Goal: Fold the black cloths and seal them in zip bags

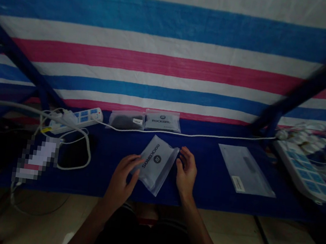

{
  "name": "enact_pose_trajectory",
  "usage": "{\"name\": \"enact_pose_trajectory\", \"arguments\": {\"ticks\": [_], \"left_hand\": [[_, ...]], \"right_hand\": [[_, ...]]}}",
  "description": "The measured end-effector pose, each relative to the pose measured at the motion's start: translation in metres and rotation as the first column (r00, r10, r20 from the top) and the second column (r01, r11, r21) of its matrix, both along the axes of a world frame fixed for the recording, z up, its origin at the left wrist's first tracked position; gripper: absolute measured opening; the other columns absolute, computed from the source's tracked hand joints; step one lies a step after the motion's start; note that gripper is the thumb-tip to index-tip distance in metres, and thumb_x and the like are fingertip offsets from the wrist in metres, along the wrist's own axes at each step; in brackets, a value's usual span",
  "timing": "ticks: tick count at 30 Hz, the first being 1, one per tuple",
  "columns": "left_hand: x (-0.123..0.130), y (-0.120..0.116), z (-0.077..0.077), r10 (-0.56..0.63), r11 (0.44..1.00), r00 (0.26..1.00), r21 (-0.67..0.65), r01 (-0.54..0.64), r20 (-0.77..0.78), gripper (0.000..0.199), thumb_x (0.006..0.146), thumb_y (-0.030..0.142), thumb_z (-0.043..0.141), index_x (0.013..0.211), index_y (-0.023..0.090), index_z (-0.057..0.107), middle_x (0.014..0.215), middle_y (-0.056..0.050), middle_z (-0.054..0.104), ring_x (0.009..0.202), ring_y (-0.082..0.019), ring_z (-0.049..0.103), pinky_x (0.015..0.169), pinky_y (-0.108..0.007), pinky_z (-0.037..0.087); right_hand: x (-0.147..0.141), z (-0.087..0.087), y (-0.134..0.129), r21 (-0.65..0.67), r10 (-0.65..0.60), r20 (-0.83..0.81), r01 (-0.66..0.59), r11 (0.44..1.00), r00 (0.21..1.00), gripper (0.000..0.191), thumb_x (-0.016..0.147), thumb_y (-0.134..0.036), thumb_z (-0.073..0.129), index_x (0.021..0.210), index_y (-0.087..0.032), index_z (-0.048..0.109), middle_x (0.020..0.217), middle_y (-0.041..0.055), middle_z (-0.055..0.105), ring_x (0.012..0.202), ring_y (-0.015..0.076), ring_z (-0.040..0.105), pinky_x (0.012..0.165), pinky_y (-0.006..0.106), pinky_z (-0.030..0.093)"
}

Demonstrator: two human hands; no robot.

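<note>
A frosted plastic zip bag [157, 165] printed ROCKBROS lies turned at an angle on the dark blue surface in front of me. My left hand [122, 178] is at its left edge, with thumb and fingers apart and the fingertips touching the plastic. On the other side, my right hand [186, 171] has loosely bent fingers, thumb apart, close to the bag's upper right corner. Whether those fingertips touch the corner I cannot tell. What the bag contains is not clear.
Behind lie a bag with a dark item [127, 121] and another ROCKBROS bag [163, 122], near a white cable [197, 135]. At right are a labelled clear bag [245, 171] and a power strip [306, 173]; another power strip [76, 118] is left. Blue frame bars [23, 59] slant upward.
</note>
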State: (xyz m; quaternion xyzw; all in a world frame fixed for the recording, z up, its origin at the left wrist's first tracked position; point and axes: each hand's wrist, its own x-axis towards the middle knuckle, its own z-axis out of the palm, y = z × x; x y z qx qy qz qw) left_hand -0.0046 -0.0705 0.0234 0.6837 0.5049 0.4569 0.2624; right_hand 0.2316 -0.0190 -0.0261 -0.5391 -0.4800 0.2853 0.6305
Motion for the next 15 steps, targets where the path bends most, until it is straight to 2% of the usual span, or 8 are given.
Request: {"name": "enact_pose_trajectory", "arguments": {"ticks": [3, 5, 7, 9, 11, 13, 15], "left_hand": [[-0.002, 0.004, -0.016, -0.105, 0.994, 0.981, -0.045, 0.099, -0.163, 0.044, 0.101, 0.027, 0.056, 0.144, 0.034, 0.063, 0.157, -0.006, 0.055, 0.147, -0.03, 0.047, 0.122, -0.054, 0.036], [0.0, -0.002, -0.024, -0.133, 0.991, 0.952, -0.058, 0.122, -0.275, 0.05, 0.102, 0.024, 0.053, 0.151, 0.035, 0.055, 0.161, -0.006, 0.05, 0.148, -0.03, 0.045, 0.122, -0.054, 0.036], [0.005, -0.012, -0.026, -0.082, 0.997, 0.922, -0.027, 0.077, -0.377, 0.054, 0.101, 0.024, 0.055, 0.154, 0.035, 0.052, 0.16, -0.008, 0.051, 0.141, -0.032, 0.05, 0.116, -0.055, 0.041], [0.013, -0.023, -0.021, 0.006, 1.0, 0.895, 0.016, 0.001, -0.446, 0.057, 0.097, 0.025, 0.06, 0.153, 0.032, 0.054, 0.149, -0.012, 0.06, 0.126, -0.034, 0.059, 0.106, -0.054, 0.047], [0.022, -0.031, -0.011, 0.041, 0.999, 0.887, 0.028, -0.032, -0.46, 0.056, 0.094, 0.026, 0.065, 0.15, 0.029, 0.059, 0.13, -0.014, 0.071, 0.108, -0.033, 0.064, 0.094, -0.05, 0.051], [0.031, -0.036, 0.002, -0.047, 0.999, 0.919, -0.025, 0.04, -0.393, 0.047, 0.093, 0.027, 0.067, 0.139, 0.029, 0.068, 0.107, -0.012, 0.076, 0.091, -0.03, 0.068, 0.084, -0.044, 0.053], [0.036, -0.036, 0.015, -0.205, 0.977, 0.945, -0.113, 0.181, -0.254, 0.033, 0.095, 0.027, 0.067, 0.126, 0.032, 0.076, 0.093, -0.007, 0.077, 0.081, -0.026, 0.07, 0.076, -0.038, 0.054]], "right_hand": [[0.0, 0.003, -0.002, 0.005, -0.057, 0.035, 0.057, 0.998, 0.998, 0.032, 0.093, -0.034, 0.061, 0.122, -0.02, 0.064, 0.131, 0.0146, 0.067, 0.125, 0.0282, 0.063, 0.107, 0.049, 0.051], [0.0, 0.006, -0.003, 0.017, -0.089, 0.044, 0.089, 0.996, 0.995, 0.029, 0.093, -0.032, 0.06, 0.119, -0.02, 0.064, 0.126, 0.0137, 0.069, 0.122, 0.0276, 0.064, 0.104, 0.048, 0.052], [0.0, 0.009, -0.004, 0.035, -0.118, 0.058, 0.116, 0.993, 0.991, 0.027, 0.093, -0.031, 0.059, 0.118, -0.021, 0.063, 0.124, 0.0131, 0.069, 0.12, 0.0273, 0.065, 0.102, 0.047, 0.052], [0.0, 0.012, -0.004, 0.064, -0.158, 0.06, 0.154, 0.986, 0.986, 0.024, 0.093, -0.03, 0.058, 0.115, -0.021, 0.063, 0.121, 0.0126, 0.069, 0.119, 0.0273, 0.065, 0.1, 0.046, 0.052], [0.001, 0.015, -0.004, 0.104, -0.218, 0.047, 0.212, 0.972, 0.975, 0.021, 0.093, -0.03, 0.058, 0.112, -0.021, 0.062, 0.117, 0.0117, 0.069, 0.116, 0.0271, 0.066, 0.098, 0.045, 0.052], [0.004, 0.017, -0.005, 0.143, -0.287, 0.029, 0.28, 0.949, 0.958, 0.017, 0.093, -0.029, 0.057, 0.108, -0.022, 0.061, 0.113, 0.0105, 0.068, 0.113, 0.0266, 0.066, 0.096, 0.044, 0.053], [0.009, 0.016, -0.005, 0.163, -0.351, 0.007, 0.345, 0.924, 0.936, 0.016, 0.092, -0.028, 0.056, 0.105, -0.022, 0.06, 0.111, 0.0097, 0.067, 0.111, 0.0263, 0.066, 0.094, 0.042, 0.053]]}}
